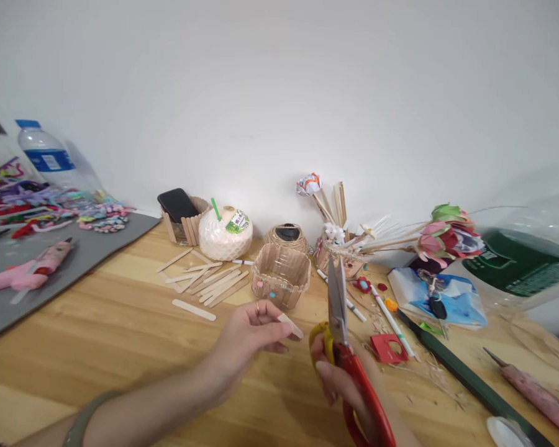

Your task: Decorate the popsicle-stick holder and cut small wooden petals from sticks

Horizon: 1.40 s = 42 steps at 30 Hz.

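Note:
My left hand (249, 338) pinches a short wooden stick piece (290, 325) between thumb and fingers, just above the wooden table (121, 329). My right hand (349, 385) grips red-and-yellow scissors (342, 335) with the blades pointing up and nearly closed, a little to the right of the stick piece. Just behind both hands stands a small basket made of craft sticks (280, 275) with coloured dots on its front. A scatter of loose craft sticks (205, 282) lies to the left of the basket.
A coconut drink (225, 233), a stick-built holder with a phone (181, 214), a twine ball (287, 237) and paper flowers (447, 236) line the wall. A grey mat (74, 261) holds a pink glue gun (25, 270). Another glue gun (535, 391) lies at the right.

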Motion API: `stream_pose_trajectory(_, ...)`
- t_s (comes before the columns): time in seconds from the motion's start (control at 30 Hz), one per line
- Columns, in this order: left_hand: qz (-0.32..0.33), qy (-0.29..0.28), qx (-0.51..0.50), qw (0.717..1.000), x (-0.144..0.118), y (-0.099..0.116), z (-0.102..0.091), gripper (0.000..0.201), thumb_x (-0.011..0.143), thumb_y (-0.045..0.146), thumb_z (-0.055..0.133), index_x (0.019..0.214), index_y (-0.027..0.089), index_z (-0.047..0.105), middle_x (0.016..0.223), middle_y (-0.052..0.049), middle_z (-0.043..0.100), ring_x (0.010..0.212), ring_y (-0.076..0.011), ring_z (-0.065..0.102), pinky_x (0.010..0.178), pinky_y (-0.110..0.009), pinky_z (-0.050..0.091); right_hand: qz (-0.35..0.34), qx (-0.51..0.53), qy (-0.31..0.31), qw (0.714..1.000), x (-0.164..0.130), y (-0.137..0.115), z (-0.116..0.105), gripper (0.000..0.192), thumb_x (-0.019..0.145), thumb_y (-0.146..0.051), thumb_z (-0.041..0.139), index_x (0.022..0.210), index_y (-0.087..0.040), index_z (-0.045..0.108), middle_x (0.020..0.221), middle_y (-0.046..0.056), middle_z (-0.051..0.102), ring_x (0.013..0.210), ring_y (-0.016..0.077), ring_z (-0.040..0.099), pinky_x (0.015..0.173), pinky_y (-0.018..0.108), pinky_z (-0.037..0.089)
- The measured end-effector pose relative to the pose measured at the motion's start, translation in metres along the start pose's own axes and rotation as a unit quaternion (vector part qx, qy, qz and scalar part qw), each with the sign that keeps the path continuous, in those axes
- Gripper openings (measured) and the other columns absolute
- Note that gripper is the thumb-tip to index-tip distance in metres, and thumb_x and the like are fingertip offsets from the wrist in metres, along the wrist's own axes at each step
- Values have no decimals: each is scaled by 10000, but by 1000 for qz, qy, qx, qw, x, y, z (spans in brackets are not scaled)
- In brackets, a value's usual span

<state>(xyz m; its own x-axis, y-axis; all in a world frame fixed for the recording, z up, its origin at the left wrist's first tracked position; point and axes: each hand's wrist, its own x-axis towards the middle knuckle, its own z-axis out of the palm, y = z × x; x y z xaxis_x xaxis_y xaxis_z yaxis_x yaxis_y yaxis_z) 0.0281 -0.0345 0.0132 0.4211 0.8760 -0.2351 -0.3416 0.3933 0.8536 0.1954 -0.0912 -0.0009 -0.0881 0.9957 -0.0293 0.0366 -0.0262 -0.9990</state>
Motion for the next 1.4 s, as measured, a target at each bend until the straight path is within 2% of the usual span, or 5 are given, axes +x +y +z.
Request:
stream_pose_trajectory(0.4, 60, 10, 10, 998, -7, 8, 2, 176, 582, 252, 777, 619, 146, 642, 509, 19, 643, 502, -101, 580, 542, -222, 461, 10, -101, -122, 987, 7, 6, -3, 546, 672, -757, 510, 687, -212, 469, 580, -48, 383, 485, 108, 316, 440, 228, 255)
stream_pose_trajectory(0.6, 79, 18, 34, 996, -10, 10, 5, 199, 555, 254, 780, 572, 149, 612, 500, 16, 627, 495, -109, 564, 538, -238, 458, -3, -127, -86, 988, -4, -8, 2, 540, 687, -737, 517, 818, -217, 585, 683, -4, 468, 617, 163, 401, 544, 252, 336)
stream_pose_trajectory(0.73, 84, 15, 30, 996, -12, 11, 6, 180, 568, 242, 762, 568, 153, 606, 515, 17, 627, 511, -106, 557, 549, -236, 457, -35, -137, -96, 985, -2, 3, -1, 537, 685, -713, 546, 902, -230, 636, 678, 12, 530, 595, 184, 468, 551, 273, 397)
stream_pose_trajectory(0.9, 90, -6, 14, 996, -13, 11, 8, 175, 581, 236, 749, 554, 155, 596, 515, 16, 626, 507, -113, 565, 546, -243, 465, -35, -114, -28, 993, -5, 11, 4, 573, 662, -705, 582, 986, -236, 638, 870, 70, 627, 776, 265, 579, 729, 349, 458)
stream_pose_trajectory(1.4, 70, -9, -19, 997, -14, 11, 11, 218, 548, 257, 758, 532, 165, 561, 505, 19, 625, 498, -119, 563, 558, -261, 476, -39, -107, 11, 993, -11, 25, 6, 609, 669, -656, 632, 1122, -249, 622, 1074, 113, 640, 1021, 343, 585, 899, 419, 440)
